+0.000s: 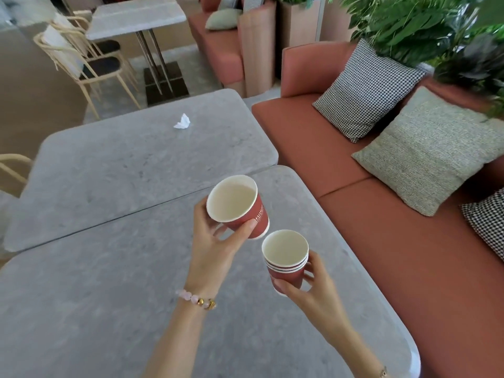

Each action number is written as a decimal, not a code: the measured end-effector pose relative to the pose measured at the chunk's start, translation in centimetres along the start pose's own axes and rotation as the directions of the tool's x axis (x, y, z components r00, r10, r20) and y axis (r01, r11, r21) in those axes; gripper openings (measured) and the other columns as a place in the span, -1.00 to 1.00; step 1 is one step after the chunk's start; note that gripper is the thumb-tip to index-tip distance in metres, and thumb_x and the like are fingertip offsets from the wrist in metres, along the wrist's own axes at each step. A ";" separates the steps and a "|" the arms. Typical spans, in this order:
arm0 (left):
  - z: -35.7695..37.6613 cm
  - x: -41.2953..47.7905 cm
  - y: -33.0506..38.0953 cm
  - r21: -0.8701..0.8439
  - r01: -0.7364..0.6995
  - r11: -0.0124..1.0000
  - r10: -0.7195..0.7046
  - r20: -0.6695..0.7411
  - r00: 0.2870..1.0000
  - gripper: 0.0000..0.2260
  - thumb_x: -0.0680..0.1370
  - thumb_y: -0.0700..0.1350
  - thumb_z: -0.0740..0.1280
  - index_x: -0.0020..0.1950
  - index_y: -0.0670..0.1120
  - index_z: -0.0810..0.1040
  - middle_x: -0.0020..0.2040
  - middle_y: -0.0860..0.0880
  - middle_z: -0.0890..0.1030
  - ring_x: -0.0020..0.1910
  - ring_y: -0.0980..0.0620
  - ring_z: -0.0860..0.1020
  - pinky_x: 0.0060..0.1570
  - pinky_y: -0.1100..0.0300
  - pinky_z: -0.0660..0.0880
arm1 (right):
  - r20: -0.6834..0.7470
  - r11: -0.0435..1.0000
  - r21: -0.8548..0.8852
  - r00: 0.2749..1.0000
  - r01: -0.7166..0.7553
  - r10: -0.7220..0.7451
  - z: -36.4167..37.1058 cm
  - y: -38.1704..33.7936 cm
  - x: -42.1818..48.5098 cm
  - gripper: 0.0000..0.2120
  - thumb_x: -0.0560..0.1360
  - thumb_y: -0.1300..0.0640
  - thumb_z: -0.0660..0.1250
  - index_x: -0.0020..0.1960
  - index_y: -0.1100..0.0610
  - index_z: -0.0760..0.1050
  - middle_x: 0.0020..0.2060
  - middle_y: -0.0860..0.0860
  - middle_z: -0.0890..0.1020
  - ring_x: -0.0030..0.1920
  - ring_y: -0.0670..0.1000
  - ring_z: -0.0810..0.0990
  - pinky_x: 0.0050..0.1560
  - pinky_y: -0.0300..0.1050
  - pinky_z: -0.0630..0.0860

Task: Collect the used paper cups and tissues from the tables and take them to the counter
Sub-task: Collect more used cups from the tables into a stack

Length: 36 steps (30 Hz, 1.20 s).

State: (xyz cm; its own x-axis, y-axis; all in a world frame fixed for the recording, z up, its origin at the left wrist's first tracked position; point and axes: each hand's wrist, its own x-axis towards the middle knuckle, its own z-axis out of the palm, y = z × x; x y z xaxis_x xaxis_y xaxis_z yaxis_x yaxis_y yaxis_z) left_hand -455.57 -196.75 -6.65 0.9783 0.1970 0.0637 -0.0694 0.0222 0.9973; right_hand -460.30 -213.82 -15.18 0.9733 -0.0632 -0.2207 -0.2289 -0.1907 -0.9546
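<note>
Two hands are raised over the near table (81,309), each closed around red paper cups. Our right hand (313,290) grips a stack of cups (286,264), nested one in another so that several rims show in a tight row; thumb and fingers wrap the lowest cup's wall, and the stack stands roughly upright with its pale inside facing us. Our left hand (215,238), with a bead bracelet (196,300) at the wrist, clamps a single cup (238,204) between thumb and fingers; this cup is tilted, its mouth turned toward us, and it sits just above and to the left of the stack, the two close together, though we cannot tell if they touch. Both cups look empty. Beyond a narrow seam lies a second grey table (122,159), pushed up against the near one, and on its far part rests a crumpled white tissue (182,122), alone and well apart from our hands. To the right runs a reddish bench (313,148) carrying checked and speckled cushions (425,151). Farther back stand pale chairs (81,66), another table (136,17) and green plants (409,23).
</note>
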 end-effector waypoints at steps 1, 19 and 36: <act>-0.5 -0.6 0.6 0.002 -0.007 1.000 0.007 0.030 1.000 -0.48 0.24 -0.10 0.53 0.12 0.12 0.42 0.06 0.18 0.59 0.05 0.17 0.58 -0.08 0.37 0.50 | 0.010 1.000 -0.004 1.000 0.017 -0.017 0.6 -0.2 -0.5 -0.45 0.26 0.07 0.58 0.11 -0.19 0.38 0.05 -0.19 0.58 0.01 -0.32 0.54 -0.09 -0.44 0.47; -5.7 -8.8 3.1 0.238 0.015 0.971 -0.034 0.074 0.997 -0.48 0.24 0.04 0.51 0.14 0.15 0.41 0.08 0.26 0.54 0.15 0.25 0.49 0.23 0.00 0.42 | 0.106 0.974 -0.019 0.969 0.228 -0.225 6.3 -3.9 -6.2 -0.44 0.29 0.07 0.56 0.19 -0.16 0.39 0.08 -0.22 0.59 0.09 -0.23 0.56 0.01 -0.44 0.46; -8.6 -10.8 2.8 0.268 -0.033 0.963 0.007 0.099 0.995 -0.32 0.24 0.12 0.50 0.29 0.18 0.29 0.24 0.26 0.43 0.26 0.32 0.36 0.24 0.16 0.36 | 0.157 0.966 0.009 0.953 0.260 -0.258 7.3 -5.5 -7.5 -0.46 0.30 0.05 0.56 0.19 -0.15 0.40 0.08 -0.19 0.60 0.10 -0.21 0.56 0.04 -0.39 0.47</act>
State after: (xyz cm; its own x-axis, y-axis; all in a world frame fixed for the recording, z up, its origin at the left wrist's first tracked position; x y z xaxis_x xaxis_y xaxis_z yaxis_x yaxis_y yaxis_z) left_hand -467.98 -190.34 -4.83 0.9924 0.0989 0.0735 -0.0470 -0.2475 0.9678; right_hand -466.16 -205.14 -9.70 0.9898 0.1425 0.0048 0.0323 -0.1916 -0.9809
